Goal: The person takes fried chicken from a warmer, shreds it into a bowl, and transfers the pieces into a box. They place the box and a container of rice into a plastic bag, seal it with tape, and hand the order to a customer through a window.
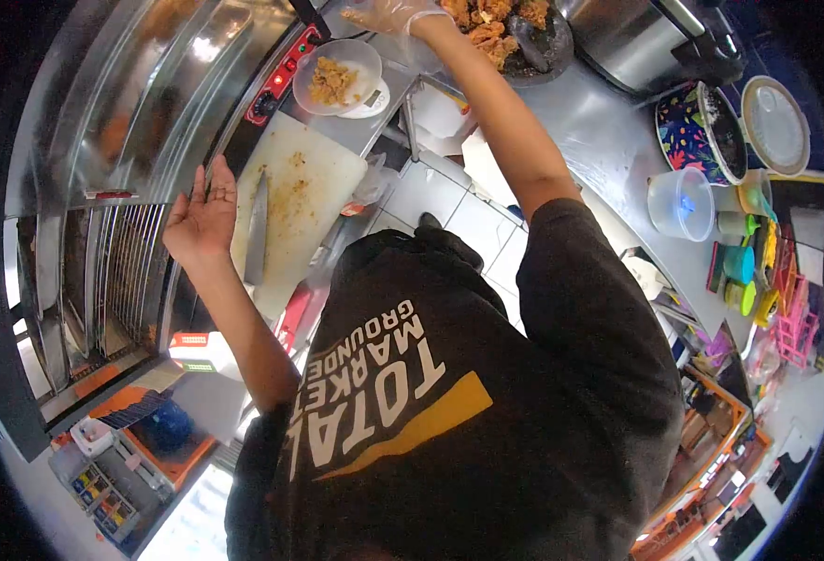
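My left hand (202, 210) is bare, palm showing and fingers apart, with nothing in it. It is beside the metal and glass cabinet (150, 103), left of a white cutting board (309, 178) with crumbs and a knife (257, 229). At the top edge, my right hand (398, 13) wears a clear glove and is closed round a small tan-brown thing that I cannot make out. Below it, a bowl (367, 62) with crumbly food pieces (332, 81) rests on a white scale (370, 103). Fried pieces (491, 42) sit on a dark stone dish (558, 42) to its right.
A steel pot (627, 42), a patterned tin (678, 131) and a clear tub (681, 204) stand on the right counter (608, 140). Coloured utensils and cups lie beyond them. A red-lit control panel (286, 75) edges the cabinet. White floor tiles (426, 201) show between the counters.
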The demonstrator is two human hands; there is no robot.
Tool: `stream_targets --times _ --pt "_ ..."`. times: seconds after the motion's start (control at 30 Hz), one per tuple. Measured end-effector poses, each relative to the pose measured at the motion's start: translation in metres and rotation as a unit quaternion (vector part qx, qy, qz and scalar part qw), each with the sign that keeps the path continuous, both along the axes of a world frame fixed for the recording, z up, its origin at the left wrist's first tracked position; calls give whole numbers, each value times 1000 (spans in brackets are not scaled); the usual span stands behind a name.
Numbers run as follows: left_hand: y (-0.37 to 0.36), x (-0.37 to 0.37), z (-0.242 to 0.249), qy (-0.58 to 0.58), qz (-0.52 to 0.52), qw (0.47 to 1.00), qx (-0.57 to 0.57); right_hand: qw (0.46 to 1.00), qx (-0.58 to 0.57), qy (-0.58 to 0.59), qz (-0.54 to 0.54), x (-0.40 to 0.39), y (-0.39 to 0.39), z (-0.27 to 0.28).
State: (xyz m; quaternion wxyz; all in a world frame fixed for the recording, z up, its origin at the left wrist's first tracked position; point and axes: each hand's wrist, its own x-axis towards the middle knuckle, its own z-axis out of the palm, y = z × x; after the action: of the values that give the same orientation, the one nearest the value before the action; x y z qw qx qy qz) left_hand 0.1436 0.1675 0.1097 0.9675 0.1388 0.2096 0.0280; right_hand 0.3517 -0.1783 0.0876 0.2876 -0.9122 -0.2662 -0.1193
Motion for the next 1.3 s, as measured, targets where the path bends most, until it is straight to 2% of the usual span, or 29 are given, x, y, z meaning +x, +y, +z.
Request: stream_targets --times 0.07,0.17,0.2,0.23,0.27,0.3,0.33,0.37,0.4,0.43,0.5,0.63,0.7,0.73,0.8,0.87,0.9,0.93,0.97,1.0,1.03,1.07,1.1,1.13,1.17,1.2,1.23,1.27,1.3 --pt "5 -5 0 3 11 1000 -12 1000 7 -6 9 2 8 -7" --pt "51 -40 -27 -23 11 1000 11 987 -139 64 -59 2 27 -37" --pt "65 -63 -42 35 93 978 184 977 -180 79 -79 4 31 -49" --pt "86 -94 -66 93 146 888 426 974 -152 124 -116 -4 30 -53" --pt "129 -137 -114 123 216 755 607 978 -126 70 -148 -7 27 -78" --pt "180 -174 -159 286 374 541 697 942 -126 253 -180 -19 28 -60" --pt "242 -232 -225 223 448 417 759 940 -95 240 -225 -23 27 -82" --pt "215 -248 -193 458 299 306 779 929 -107 268 -231 -10 21 -121" --pt "185 -262 -159 653 114 175 728 932 -148 274 -185 -23 25 -104" --pt "193 -274 -172 667 115 181 713 930 -192 282 -136 -41 30 -85" --pt "234 -300 -213 584 -56 353 729 938 -219 266 -45 -12 13 -155" --pt "251 -319 -249 510 -5 326 796 933 -221 285 -6 -19 19 -155" --pt "257 -334 -268 374 81 264 886 922 -50 371 -95 -29 23 -143" --pt "247 -335 -259 374 80 265 885 922 -52 371 -95 -31 23 -144" --pt "192 -329 -210 341 115 559 747 898 77 411 -134 -39 18 -149" --pt "119 -302 -154 326 122 618 705 928 80 359 -64 -60 12 -133" --pt "122 -315 -193 307 81 580 751 950 83 302 12 -75 13 -116" --pt "76 -281 -161 227 112 650 716 948 79 308 15 -91 20 -93" --pt "50 -253 -147 247 56 712 655 897 151 414 -36 -105 32 -64" --pt "31 -224 -135 270 -60 678 681 827 219 511 -87 -118 43 -44" --pt "27 -206 -163 202 -152 589 767 824 213 518 -82 -129 51 -36" --pt "6 -172 -189 38 88 465 880 839 212 497 -64 -140 55 -32" --pt "-16 -153 -171 100 -2 471 877 853 212 475 -48 -153 60 -26" --pt "-31 -126 -156 86 32 521 848 851 208 479 -48 -167 68 -14" --pt "-37 -105 -136 197 -126 696 679 893 150 421 -57 -179 79 -1" --pt "-48 -94 -118 195 -127 698 677 926 91 359 -68 -187 87 5" --pt "-60 -84 -104 155 -108 786 589 975 20 210 -63 -192 88 -14" --pt "-66 -77 -98 112 -88 860 491 976 19 208 -67 -198 93 -13" --pt "-69 -73 -106 109 -92 860 490 989 -34 128 -61 -208 98 -12"
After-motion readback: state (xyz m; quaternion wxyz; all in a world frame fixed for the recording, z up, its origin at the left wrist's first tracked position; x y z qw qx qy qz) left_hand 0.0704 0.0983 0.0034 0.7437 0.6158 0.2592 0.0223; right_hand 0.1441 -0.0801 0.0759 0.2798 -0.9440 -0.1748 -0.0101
